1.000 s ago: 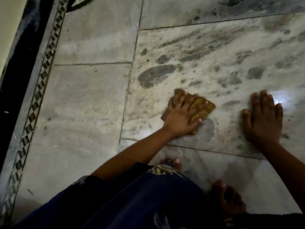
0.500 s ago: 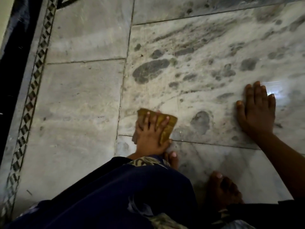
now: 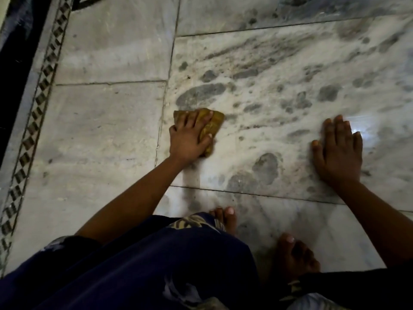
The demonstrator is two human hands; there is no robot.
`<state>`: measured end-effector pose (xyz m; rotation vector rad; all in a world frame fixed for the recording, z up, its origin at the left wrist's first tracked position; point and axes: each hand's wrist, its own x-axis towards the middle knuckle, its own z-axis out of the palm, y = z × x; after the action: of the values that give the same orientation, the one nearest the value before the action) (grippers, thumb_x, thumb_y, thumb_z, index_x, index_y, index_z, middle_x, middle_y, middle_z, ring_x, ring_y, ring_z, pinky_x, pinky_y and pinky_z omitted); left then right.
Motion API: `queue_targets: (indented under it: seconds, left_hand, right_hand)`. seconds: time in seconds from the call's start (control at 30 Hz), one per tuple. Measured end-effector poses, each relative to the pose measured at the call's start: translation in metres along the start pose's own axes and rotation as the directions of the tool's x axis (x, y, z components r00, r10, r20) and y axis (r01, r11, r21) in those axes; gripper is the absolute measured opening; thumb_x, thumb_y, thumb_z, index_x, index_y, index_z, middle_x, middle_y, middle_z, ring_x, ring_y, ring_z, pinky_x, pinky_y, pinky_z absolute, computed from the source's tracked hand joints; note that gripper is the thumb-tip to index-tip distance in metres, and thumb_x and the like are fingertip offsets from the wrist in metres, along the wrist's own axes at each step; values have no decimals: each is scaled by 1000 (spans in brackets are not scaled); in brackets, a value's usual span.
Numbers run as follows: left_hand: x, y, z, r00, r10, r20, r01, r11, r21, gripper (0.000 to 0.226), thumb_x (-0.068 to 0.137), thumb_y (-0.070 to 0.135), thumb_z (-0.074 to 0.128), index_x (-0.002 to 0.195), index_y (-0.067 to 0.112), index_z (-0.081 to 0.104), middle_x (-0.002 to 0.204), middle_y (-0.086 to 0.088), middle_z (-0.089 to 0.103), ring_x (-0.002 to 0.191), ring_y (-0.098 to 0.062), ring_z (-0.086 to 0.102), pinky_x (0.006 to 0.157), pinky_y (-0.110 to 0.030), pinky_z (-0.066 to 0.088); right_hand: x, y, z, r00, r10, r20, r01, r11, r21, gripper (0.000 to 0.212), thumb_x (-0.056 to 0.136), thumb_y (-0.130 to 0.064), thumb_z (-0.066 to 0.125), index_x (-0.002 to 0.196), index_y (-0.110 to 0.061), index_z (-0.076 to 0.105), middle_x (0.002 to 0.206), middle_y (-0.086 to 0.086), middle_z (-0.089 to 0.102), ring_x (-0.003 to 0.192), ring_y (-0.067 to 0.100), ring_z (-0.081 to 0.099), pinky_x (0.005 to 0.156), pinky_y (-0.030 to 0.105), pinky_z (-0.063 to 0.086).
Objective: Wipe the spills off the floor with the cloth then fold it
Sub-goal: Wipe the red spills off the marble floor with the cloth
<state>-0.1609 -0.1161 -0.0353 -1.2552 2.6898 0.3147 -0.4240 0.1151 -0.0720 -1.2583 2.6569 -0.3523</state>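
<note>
Wiping step, fold not started. My left hand (image 3: 190, 139) presses the yellow-brown cloth (image 3: 211, 128) flat on the marble floor (image 3: 107, 130), fingers spread over the top of it and thumb hooked round its near right edge, so I grip and press at once. The cloth is bunched into a small pad just right of the tile joint, touching the near end of the big dark wet patch (image 3: 200, 96). My right hand (image 3: 338, 148) lies flat on the floor well to the right, fingers straight and close together, holding nothing, just propping me up beside a bright glare spot. Plenty of spill left: grey blotches and streaks run up and right across the tile, plus two round patches (image 3: 267, 166) near me between my hands. I am squatting, bare toes (image 3: 225, 217) on the next tile toward me, dark blue garment (image 3: 156, 265) over my knees. Patterned border strip (image 3: 33, 121) runs along the far left. Next move as I judge it: push the cloth forward through the big patch, then sweep right over the blotches, keeping firm downward pressure so it soaks rather than smears. Folding waits until the wet marks are gone.
</note>
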Motion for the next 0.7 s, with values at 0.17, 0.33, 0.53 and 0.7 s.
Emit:
queue_targets:
  seconds: [0.17, 0.33, 0.53, 0.7]
  left_hand:
    - [-35, 4, 10, 996, -61, -60, 59, 997, -40, 67, 80, 54, 20, 144, 35, 31, 143, -7, 43, 132, -35, 31, 85, -44, 33]
    - [-41, 52, 13, 995, 65, -73, -68, 997, -42, 61, 81, 47, 25, 139, 34, 41, 139, -10, 50, 126, -40, 40, 85, -48, 34]
    - [-23, 101, -1, 994, 111, 7, -95, 880, -465, 60, 80, 51, 30, 137, 38, 43, 136, -3, 53, 124, -26, 46, 89, -36, 42]
    - [7, 126, -49, 974, 40, 225, 209, 239, -948, 44, 93, 8, 49, 134, 24, 50, 140, -2, 49, 124, -18, 50, 101, -29, 44]
  right_hand:
    - [1, -4, 4, 997, -58, 56, 56, 998, 36, 68, 90, -45, 19, 146, -7, 26, 154, 18, 20, 142, 33, 20, 113, 50, 13]
    - [4, 1, -9, 998, -2, 69, -2, 998, 62, 76, 87, -52, 11, 147, -9, 24, 155, 15, 17, 144, 29, 14, 114, 46, 8]
    - [9, -5, -21, 997, 18, 71, -30, 985, 171, 82, 83, -57, 8, 147, -9, 26, 154, 16, 21, 142, 29, 19, 115, 41, 10]
    - [20, -18, -52, 998, -33, -56, 48, 954, 294, 73, 89, -52, 21, 143, -4, 33, 148, 19, 34, 137, 31, 32, 112, 42, 22]
